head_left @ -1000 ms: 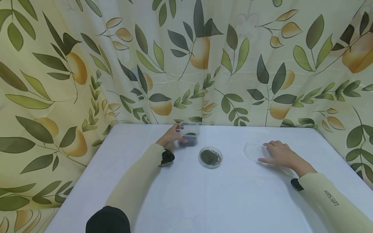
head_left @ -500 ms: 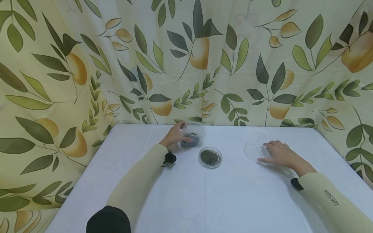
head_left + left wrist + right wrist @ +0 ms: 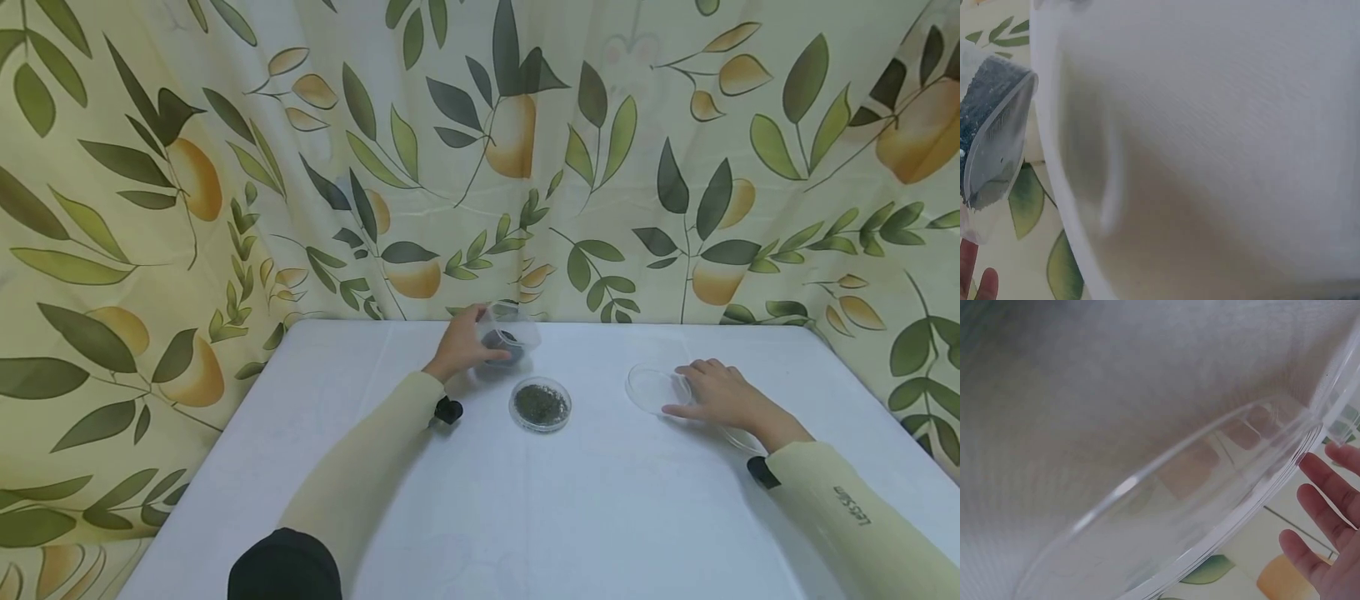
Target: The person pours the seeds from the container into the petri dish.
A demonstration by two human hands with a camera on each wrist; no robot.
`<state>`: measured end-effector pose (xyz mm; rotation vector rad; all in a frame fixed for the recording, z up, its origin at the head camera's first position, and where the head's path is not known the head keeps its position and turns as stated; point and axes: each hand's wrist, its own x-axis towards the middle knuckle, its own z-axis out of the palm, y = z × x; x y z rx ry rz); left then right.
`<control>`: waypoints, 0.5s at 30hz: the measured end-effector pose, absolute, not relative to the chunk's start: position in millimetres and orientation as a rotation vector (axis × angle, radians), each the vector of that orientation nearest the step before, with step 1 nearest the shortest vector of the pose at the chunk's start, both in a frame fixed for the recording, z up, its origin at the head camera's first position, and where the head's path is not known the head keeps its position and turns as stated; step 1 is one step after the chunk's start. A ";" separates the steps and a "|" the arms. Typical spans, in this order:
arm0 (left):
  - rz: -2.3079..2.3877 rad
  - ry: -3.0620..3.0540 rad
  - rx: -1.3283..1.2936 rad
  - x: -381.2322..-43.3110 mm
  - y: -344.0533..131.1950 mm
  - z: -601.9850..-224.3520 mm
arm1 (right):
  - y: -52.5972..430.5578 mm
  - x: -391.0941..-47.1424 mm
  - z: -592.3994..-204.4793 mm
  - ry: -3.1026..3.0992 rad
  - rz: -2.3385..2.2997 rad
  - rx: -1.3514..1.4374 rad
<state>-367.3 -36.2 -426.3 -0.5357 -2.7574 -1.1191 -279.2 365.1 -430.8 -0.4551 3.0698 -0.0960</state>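
My left hand [image 3: 463, 343] grips a clear plastic container [image 3: 517, 335] with dark grains inside, tilted near the table's far edge. In the left wrist view the container [image 3: 999, 131] shows at the left with dark grains along its wall, and only two fingertips are visible. Just in front of it stands a round petri dish [image 3: 540, 405] of dark, greenish-grey grains. My right hand [image 3: 723, 402] lies at the rim of a clear round dish or lid [image 3: 649, 388], its fingers relaxed; contact is unclear. Spread fingers show in the right wrist view.
A second clear round piece [image 3: 742, 440] lies partly under the right wrist, appearing large in the right wrist view. All this stands on a white-covered table [image 3: 570, 517]. A leaf-and-fruit patterned curtain [image 3: 450, 225] hangs right behind the far edge.
My left hand has moved right with the container, which has gone from nearly upright to tilted toward the right. The right hand and the grain-filled dish have stayed in place.
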 end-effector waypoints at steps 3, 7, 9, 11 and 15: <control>-1.073 -2.756 -0.534 -364.1 -31.3 -421.1 | 364.5 -278.7 -429.8 3.076 -0.086 -0.462; -1.038 -2.738 -0.542 -359.4 -23.2 -412.8 | 363.0 -276.9 -427.5 3.088 -0.076 -0.472; -1.016 -2.726 -0.553 -357.0 -18.1 -408.7 | 362.2 -276.2 -426.8 3.091 -0.073 -0.471; -0.996 -2.715 -0.569 -354.7 -12.7 -405.1 | 361.9 -275.9 -426.7 3.094 -0.069 -0.471; -0.956 -2.701 -0.607 -350.1 -0.5 -399.3 | 362.2 -276.2 -427.8 3.096 -0.060 -0.469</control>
